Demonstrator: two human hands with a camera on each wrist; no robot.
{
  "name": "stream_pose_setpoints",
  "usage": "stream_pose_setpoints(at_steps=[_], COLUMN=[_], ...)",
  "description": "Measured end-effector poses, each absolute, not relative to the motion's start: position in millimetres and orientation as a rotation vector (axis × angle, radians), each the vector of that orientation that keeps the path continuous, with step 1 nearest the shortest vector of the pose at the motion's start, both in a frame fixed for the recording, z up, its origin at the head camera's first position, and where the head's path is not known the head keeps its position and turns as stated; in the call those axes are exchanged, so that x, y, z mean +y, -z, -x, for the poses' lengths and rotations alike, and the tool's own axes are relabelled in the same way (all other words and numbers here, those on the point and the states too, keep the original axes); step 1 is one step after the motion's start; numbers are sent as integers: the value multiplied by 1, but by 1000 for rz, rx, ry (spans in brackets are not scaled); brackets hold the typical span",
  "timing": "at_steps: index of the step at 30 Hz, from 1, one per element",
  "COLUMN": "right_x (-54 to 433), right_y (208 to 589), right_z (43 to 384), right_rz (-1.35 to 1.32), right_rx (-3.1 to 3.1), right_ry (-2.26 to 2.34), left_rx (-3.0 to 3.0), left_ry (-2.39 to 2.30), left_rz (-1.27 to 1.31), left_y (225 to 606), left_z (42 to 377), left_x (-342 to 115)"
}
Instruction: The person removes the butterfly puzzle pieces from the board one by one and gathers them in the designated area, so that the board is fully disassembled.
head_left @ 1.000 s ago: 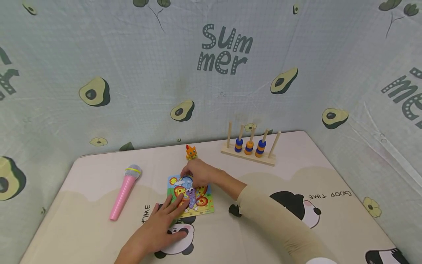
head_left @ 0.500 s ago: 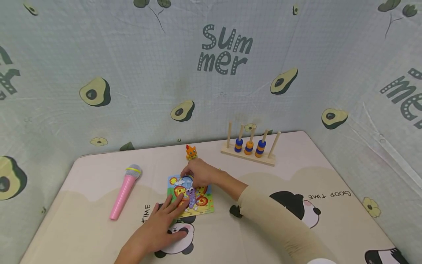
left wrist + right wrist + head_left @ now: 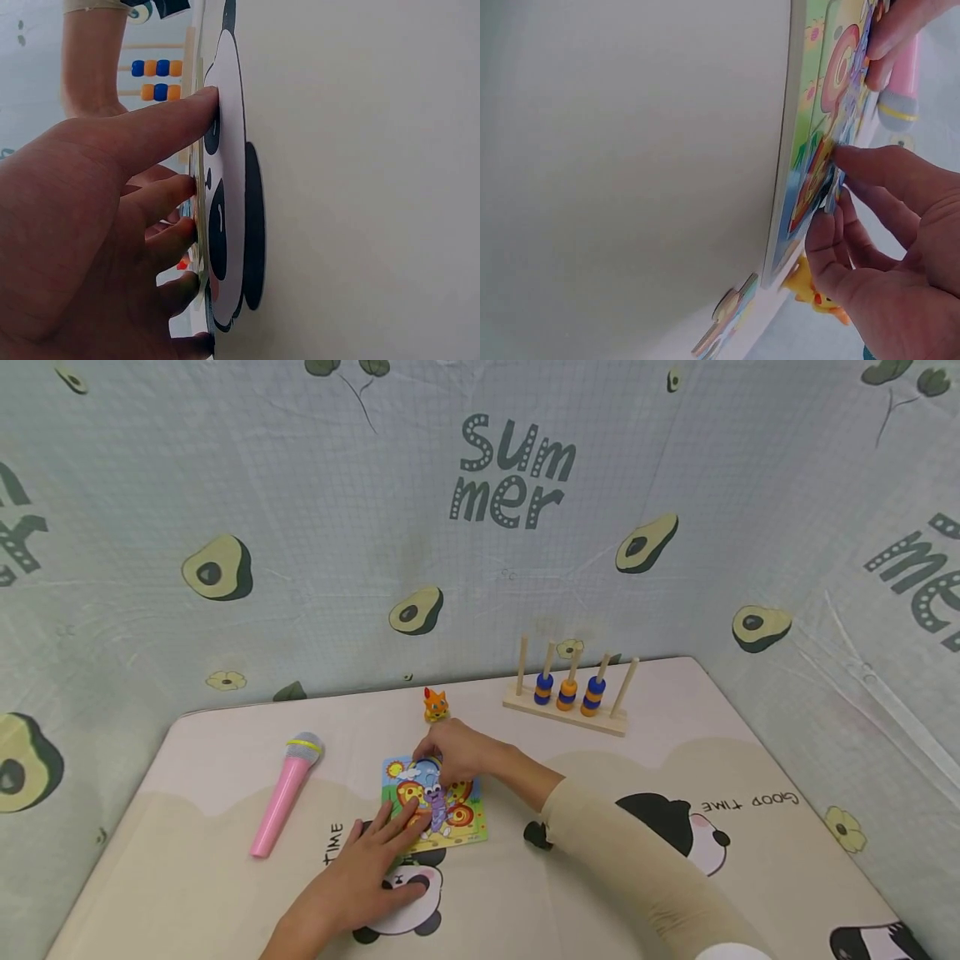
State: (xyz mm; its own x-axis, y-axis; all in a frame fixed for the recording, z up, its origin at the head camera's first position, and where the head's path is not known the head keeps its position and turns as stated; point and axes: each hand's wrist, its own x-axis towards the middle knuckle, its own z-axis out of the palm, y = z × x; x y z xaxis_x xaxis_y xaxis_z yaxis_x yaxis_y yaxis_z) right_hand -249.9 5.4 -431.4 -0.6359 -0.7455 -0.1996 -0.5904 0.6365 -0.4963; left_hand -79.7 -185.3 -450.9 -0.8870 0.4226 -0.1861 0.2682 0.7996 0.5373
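A jigsaw puzzle board [image 3: 471, 837] with a butterfly picture lies flat on the table, a little left of the middle. My left hand [image 3: 365, 878] rests with its fingers spread over the board's lower left part, thumb on the tablecloth. At the board's top edge, my right hand [image 3: 463, 753] pinches a small puzzle piece [image 3: 832, 195] between thumb and fingers. In the right wrist view this piece is tilted up from the board, with a dark gap beneath it. Another puzzle piece [image 3: 726, 321] lies loose beside the board; the right hand and forearm mostly hide it in the head view.
An orange toy figure [image 3: 436, 705] stands just behind the right hand. To the left lies a pink toy microphone [image 3: 281, 806]. A wooden peg stand [image 3: 558, 713] with blue and orange beads is at the back right. A patterned cloth wall [image 3: 337, 527] closes off the back.
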Motion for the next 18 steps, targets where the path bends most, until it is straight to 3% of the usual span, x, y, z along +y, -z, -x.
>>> stream_pose_setpoints(at_steps=[18], right_x=[24], right_y=[429], right_z=[247], right_rz=[1025], right_rx=[2490], right_ry=[664], left_rx=[2703], left_ry=[-720], left_rz=[-543], left_y=[450], left_z=[80], left_x=[-185])
